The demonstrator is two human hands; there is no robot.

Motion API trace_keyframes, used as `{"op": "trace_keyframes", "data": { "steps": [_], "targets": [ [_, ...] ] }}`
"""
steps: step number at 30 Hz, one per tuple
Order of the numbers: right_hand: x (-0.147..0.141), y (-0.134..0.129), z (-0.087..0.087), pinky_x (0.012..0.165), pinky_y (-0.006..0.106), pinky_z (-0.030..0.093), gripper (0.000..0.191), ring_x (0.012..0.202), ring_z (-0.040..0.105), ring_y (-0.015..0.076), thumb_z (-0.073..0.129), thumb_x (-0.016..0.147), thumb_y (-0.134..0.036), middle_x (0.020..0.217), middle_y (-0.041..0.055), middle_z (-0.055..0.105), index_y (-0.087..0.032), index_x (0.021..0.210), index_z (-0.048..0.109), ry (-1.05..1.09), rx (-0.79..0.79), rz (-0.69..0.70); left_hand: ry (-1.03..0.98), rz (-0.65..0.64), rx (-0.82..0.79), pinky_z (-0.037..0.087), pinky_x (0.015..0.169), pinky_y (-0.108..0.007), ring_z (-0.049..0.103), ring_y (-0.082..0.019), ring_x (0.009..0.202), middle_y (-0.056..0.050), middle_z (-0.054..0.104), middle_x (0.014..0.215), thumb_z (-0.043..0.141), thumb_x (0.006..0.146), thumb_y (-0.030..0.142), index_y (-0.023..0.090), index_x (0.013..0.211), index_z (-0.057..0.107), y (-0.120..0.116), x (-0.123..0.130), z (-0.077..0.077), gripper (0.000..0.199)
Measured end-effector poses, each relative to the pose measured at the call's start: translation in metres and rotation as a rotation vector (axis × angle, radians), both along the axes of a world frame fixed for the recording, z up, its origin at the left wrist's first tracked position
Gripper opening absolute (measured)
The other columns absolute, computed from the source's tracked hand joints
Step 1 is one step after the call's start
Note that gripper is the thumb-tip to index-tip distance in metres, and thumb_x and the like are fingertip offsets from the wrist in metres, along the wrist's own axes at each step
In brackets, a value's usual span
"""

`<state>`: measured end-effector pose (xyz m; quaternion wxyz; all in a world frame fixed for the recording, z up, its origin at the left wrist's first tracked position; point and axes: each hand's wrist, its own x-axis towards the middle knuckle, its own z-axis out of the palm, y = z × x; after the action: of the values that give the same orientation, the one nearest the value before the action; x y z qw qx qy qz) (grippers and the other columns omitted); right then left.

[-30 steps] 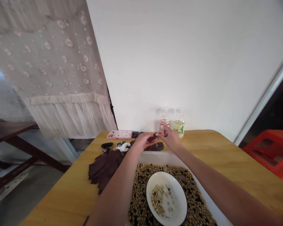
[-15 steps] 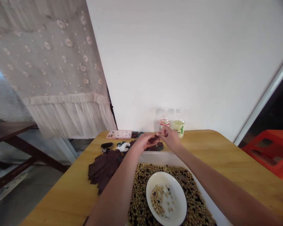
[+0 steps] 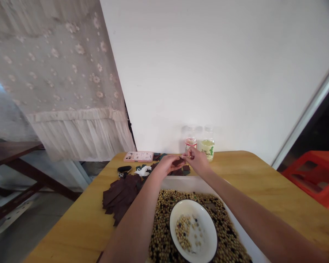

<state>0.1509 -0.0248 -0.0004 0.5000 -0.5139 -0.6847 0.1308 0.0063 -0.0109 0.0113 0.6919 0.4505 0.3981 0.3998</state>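
Observation:
My left hand (image 3: 170, 164) holds a small dark brown piece (image 3: 178, 161) between its fingers, beyond the far edge of a white tray (image 3: 186, 180). Fingers pinched, my right hand (image 3: 194, 157) meets the left one at that piece; whatever is in the pinch is too small to make out. Beads (image 3: 162, 219) in beige and black fill the tray. On them rests a white dish (image 3: 207, 237) with a dark rim, holding some loose beads (image 3: 183, 228). A pile of dark brown pieces (image 3: 120, 195) lies left of my left forearm.
Two jars, one with a red label (image 3: 190, 142) and one with a green label (image 3: 207, 149), stand by the wall. A pink phone (image 3: 138, 156), a black key fob (image 3: 124, 169) and a crumpled white item (image 3: 143, 171) lie at the table's left. Right of the table is a red stool (image 3: 312, 179).

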Motion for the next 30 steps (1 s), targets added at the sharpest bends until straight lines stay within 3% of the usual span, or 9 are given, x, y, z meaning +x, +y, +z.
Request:
{"op": "trace_keyframes", "data": {
  "steps": [4, 9, 16, 22, 30],
  "targets": [
    [-0.0004, -0.0005, 0.0001, 0.051, 0.022, 0.038, 0.024, 0.055, 0.057, 0.0135, 0.055, 0.068, -0.031, 0.056, -0.0033, 0.059, -0.021, 0.059, 0.035, 0.009, -0.013, 0.018, -0.009, 0.035, -0.006, 0.050, 0.064, -0.021, 0.065, -0.014, 0.068, -0.009, 0.068, 0.067, 0.048, 0.073, 0.009, 0.010, 0.072, 0.065, 0.0000, -0.0002, 0.0008, 0.017],
    [0.0009, 0.0019, -0.0020, 0.055, 0.024, 0.041, 0.022, 0.058, 0.058, 0.0143, 0.054, 0.069, -0.030, 0.063, -0.0024, 0.063, -0.021, 0.061, 0.035, 0.006, -0.022, 0.018, 0.018, -0.011, -0.015, 0.050, 0.067, -0.023, 0.065, -0.015, 0.069, -0.008, 0.068, 0.066, 0.050, 0.073, 0.009, 0.011, 0.071, 0.065, -0.0010, 0.0013, 0.0014, 0.015],
    [0.0013, 0.0016, -0.0023, 0.058, 0.025, 0.043, 0.022, 0.064, 0.061, 0.0153, 0.054, 0.070, -0.032, 0.066, -0.0017, 0.064, -0.022, 0.061, 0.037, 0.045, -0.019, 0.018, -0.019, 0.052, 0.000, 0.049, 0.068, -0.024, 0.065, -0.015, 0.070, -0.008, 0.068, 0.068, 0.047, 0.074, 0.009, 0.011, 0.071, 0.065, 0.0003, 0.0001, 0.0005, 0.019],
    [0.0010, -0.0005, -0.0001, 0.049, 0.023, 0.039, 0.018, 0.049, 0.053, 0.0111, 0.056, 0.069, -0.033, 0.071, -0.0026, 0.066, -0.022, 0.067, 0.042, -0.003, -0.021, 0.000, 0.005, -0.057, -0.018, 0.050, 0.067, -0.024, 0.065, -0.015, 0.069, -0.007, 0.068, 0.066, 0.050, 0.073, 0.010, 0.011, 0.076, 0.066, 0.0028, -0.0005, -0.0027, 0.017],
    [0.0015, -0.0007, -0.0002, 0.050, 0.024, 0.038, 0.017, 0.050, 0.055, 0.0125, 0.056, 0.070, -0.038, 0.067, -0.0021, 0.065, -0.022, 0.070, 0.047, -0.028, -0.017, -0.031, -0.035, -0.006, 0.005, 0.049, 0.070, -0.024, 0.065, -0.015, 0.073, -0.009, 0.069, 0.072, 0.048, 0.075, 0.009, 0.010, 0.076, 0.066, 0.0019, -0.0014, -0.0015, 0.018]
  ]
}}
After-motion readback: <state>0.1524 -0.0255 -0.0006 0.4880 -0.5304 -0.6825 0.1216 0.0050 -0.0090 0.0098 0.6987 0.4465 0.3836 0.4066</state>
